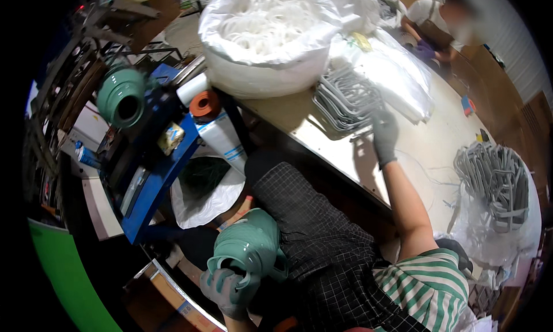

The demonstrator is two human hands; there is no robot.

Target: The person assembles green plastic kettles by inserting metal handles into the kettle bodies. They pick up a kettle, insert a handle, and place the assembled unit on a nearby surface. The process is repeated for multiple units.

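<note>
My left hand [223, 290], in a grey glove, grips the rim of a hollow green plastic jug-like vessel [247, 242] with a wide mouth and a side handle. The vessel lies tilted by my left thigh, its opening toward me. My right hand [385, 137], also gloved, reaches over the pale table to the right edge of a stack of grey rounded frames [347, 98]. Its fingertips blend into the grey stack, so I cannot make out whether they hold a frame.
A big white sack [259, 72] of white rings stands on the table [415, 159]. More grey frames [495, 182] lie in clear plastic at right. Another green vessel [121, 98] sits on the machine beside a blue bench [167, 182]. A person [438, 26] works at the far right.
</note>
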